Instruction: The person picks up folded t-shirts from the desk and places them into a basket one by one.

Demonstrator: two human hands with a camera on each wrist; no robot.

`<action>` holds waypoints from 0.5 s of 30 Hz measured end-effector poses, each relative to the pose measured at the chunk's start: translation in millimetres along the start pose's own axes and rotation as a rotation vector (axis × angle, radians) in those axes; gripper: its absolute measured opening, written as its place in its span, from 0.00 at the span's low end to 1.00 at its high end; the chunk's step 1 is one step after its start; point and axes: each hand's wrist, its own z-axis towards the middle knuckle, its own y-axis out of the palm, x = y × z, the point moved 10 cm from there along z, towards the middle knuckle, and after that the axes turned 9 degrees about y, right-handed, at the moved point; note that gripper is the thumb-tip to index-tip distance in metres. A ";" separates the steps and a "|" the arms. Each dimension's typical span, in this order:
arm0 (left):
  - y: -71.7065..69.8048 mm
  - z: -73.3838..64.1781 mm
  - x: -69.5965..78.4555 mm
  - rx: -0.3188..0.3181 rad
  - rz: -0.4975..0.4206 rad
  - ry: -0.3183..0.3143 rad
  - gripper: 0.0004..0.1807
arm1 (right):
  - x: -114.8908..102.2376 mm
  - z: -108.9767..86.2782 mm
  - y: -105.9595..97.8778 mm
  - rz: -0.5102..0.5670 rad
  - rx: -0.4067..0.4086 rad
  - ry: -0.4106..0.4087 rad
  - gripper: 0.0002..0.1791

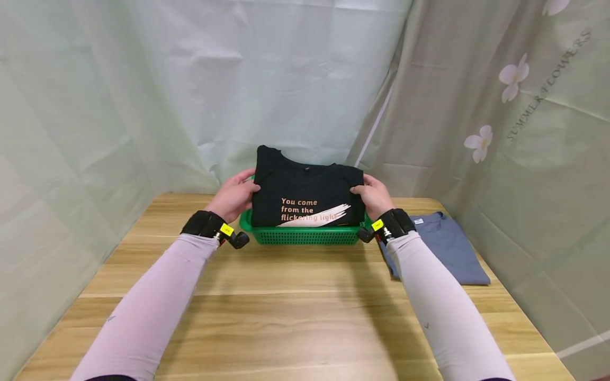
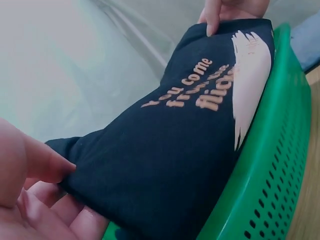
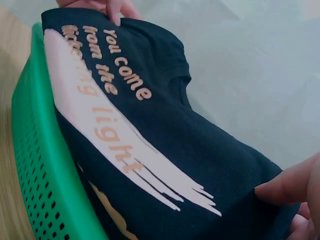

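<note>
A folded black T-shirt (image 1: 305, 185) with orange lettering and a white brush stroke stands tilted up in a green perforated basket (image 1: 305, 236). At its left edge my left hand (image 1: 233, 196) pinches the cloth, thumb in front and fingers behind. My right hand (image 1: 374, 196) pinches the opposite edge in the same way. In the left wrist view the shirt (image 2: 150, 150) reaches down inside the basket's rim (image 2: 272, 145), its lower part hidden. The right wrist view shows the neckline (image 3: 182, 87) facing the curtain and the thumb (image 3: 285, 185) pressed on the front.
A folded grey-blue T-shirt (image 1: 448, 248) lies on the wooden table (image 1: 295, 317) at the right, partly behind my right forearm. Pale curtains (image 1: 286, 79) hang behind the table and along both sides. Wrist cameras are strapped to both wrists.
</note>
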 end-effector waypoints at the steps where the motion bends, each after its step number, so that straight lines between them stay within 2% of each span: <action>1: -1.6 2.5 -1.3 0.023 0.009 -0.001 0.31 | 0.8 2.4 -0.3 0.002 0.008 0.003 0.33; 3: -5.1 6.3 -4.9 0.068 0.035 -0.006 0.30 | 2.6 5.5 0.2 0.001 0.012 0.009 0.34; 5: -6.5 8.3 -9.4 0.086 0.054 -0.021 0.30 | 2.6 5.4 -1.6 -0.072 0.039 -0.004 0.33; 8: -6.8 8.9 -13.7 0.082 0.081 -0.031 0.29 | -3.2 -0.3 -6.7 -0.314 0.115 -0.082 0.30; 11: -4.8 6.4 -12.0 0.056 0.085 -0.009 0.29 | -11.9 -9.7 -12.3 -0.556 0.200 -0.184 0.27; 15: 0.7 -1.0 -4.4 0.036 0.114 0.045 0.26 | -13.2 -17.1 -17.0 -0.622 0.205 -0.242 0.26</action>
